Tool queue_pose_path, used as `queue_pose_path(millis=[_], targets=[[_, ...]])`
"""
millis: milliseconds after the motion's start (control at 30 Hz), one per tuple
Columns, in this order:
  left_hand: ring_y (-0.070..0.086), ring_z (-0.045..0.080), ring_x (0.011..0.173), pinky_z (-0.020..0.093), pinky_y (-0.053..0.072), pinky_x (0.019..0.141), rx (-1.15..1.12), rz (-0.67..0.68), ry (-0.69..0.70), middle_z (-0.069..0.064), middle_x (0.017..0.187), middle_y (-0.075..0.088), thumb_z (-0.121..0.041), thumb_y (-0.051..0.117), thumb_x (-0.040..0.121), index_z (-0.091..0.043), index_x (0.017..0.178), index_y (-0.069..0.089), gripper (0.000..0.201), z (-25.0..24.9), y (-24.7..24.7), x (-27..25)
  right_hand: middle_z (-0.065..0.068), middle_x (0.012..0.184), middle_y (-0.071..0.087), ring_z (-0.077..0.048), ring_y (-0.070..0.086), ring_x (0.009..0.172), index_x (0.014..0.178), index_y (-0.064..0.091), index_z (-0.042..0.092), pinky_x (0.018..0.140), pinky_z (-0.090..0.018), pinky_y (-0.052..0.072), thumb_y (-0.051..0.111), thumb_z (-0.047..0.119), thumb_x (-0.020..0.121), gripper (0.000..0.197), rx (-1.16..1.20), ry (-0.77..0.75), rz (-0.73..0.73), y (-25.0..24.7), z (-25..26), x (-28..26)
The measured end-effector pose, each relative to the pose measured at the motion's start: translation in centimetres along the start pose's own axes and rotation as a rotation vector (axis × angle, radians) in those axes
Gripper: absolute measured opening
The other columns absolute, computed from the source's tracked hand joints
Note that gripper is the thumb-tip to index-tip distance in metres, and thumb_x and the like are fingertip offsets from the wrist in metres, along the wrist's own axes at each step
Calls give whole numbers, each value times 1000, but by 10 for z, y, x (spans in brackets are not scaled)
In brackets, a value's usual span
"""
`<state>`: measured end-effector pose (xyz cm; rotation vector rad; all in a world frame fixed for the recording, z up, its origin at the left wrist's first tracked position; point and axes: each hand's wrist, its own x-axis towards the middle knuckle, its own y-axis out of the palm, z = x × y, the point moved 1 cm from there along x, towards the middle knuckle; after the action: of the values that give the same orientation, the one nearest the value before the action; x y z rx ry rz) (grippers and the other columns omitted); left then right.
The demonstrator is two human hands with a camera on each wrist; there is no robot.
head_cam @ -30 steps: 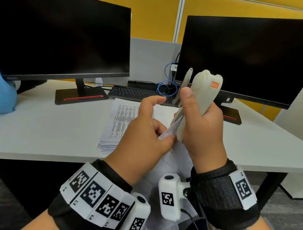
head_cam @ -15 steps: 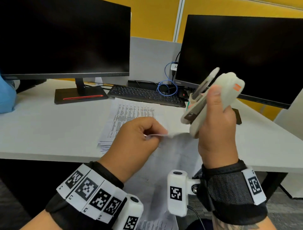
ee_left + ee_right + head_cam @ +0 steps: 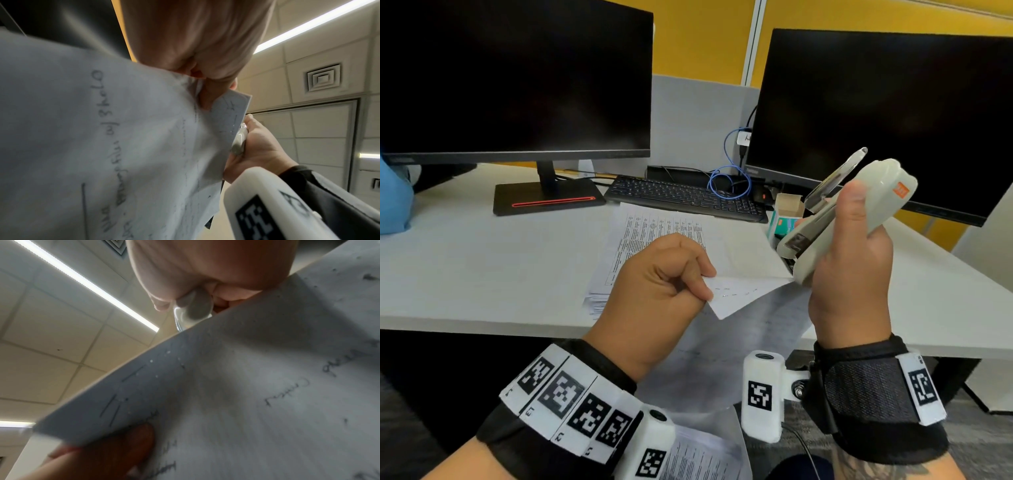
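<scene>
Holding a pale grey stapler (image 3: 873, 202) upright above the near edge of a white desk (image 3: 482, 274), the right hand (image 3: 849, 294) wraps its fingers round the body, with the thumb pressed along the side. The left hand (image 3: 654, 294) pinches a thin sheaf of white paper (image 3: 739, 294) between thumb and curled fingers. The far corner of the sheaf meets the stapler's lower mouth.

The paper looks light and floppy, so the sheets are likely to sag or slip apart unless pinched close to that corner. The stapler looks rigid, smooth and fairly weighty, and is best gripped round its middle.

An orange label (image 3: 901, 189) near the stapler's top carries writing too small to read. Pencil handwriting (image 3: 109, 146) crosses the paper but is too blurred to read with confidence. Several staples (image 3: 133, 373) already sit near the paper's edge. Printed sheets (image 3: 654, 222) and a small open box (image 3: 784, 214) lie on the desk, their text unreadable.
</scene>
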<state>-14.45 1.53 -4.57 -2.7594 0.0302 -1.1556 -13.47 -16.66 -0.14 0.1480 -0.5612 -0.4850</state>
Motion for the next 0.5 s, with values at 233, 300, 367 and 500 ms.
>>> queue_pose_path(millis=[233, 300, 367, 500], targets=[[66, 16, 82, 27, 56, 78, -10, 76, -306, -4, 83, 71, 0, 71, 83, -26, 93, 72, 28, 6, -7, 4, 8, 88, 66, -17, 64, 90, 80, 64, 28, 83, -42, 56, 61, 60, 84, 32, -257, 144, 112, -4, -15, 12], [68, 24, 83, 38, 58, 79, 33, 52, -369, 1, 84, 73, -7, 71, 85, -20, 85, 74, 13, 11, -13, 3, 8, 90, 64, -16, 61, 89, 79, 61, 28, 80, -37, 53, 58, 55, 89, 29, -307, 248, 113, -9, -24, 19], [67, 27, 80, 40, 56, 76, 55, 17, -402, 5, 80, 72, -12, 71, 86, -16, 80, 72, 7, 16, -18, 2, 4, 93, 64, -20, 62, 93, 87, 62, 25, 85, -40, 52, 58, 54, 88, 30, -350, 380, 97, -16, -36, 28], [66, 29, 78, 40, 55, 72, 93, 5, -443, 9, 80, 70, -17, 68, 89, -12, 79, 69, 11, 25, -25, 2, -9, 105, 68, -30, 64, 97, 113, 60, 19, 91, -52, 52, 59, 52, 70, 55, -508, 625, 139, -25, -55, 37]])
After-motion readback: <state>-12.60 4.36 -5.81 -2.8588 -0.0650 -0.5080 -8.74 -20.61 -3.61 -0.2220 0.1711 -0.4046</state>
